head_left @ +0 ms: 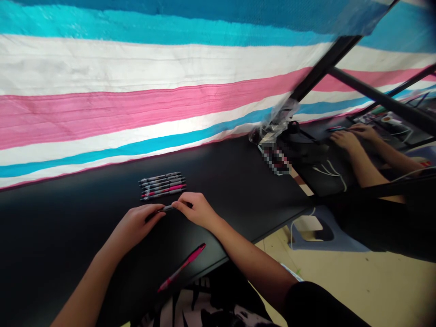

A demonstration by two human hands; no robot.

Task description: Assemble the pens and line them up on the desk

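Observation:
Between my two hands, just above the black table (85, 209), is a grey pen (168, 208), lying nearly level. My left hand (141, 222) pinches its left end, and the fingers of my right hand (195, 208) close round its right end. Right behind them several pens (162, 185) lie side by side in a row, mostly grey and dark, with pink showing on the nearer ones. A pink-red pen (182, 268) lies apart at a slant by the table's front edge, below my right forearm.
Striped plastic sheeting (153, 109) hangs behind the table. A clear plastic bag (279, 120) and a blurred-out item (276, 158) lie at the back right. Farther right are another person's hands (345, 138), white cables (330, 172), black metal bars (378, 86) and a blue-grey stool (327, 245).

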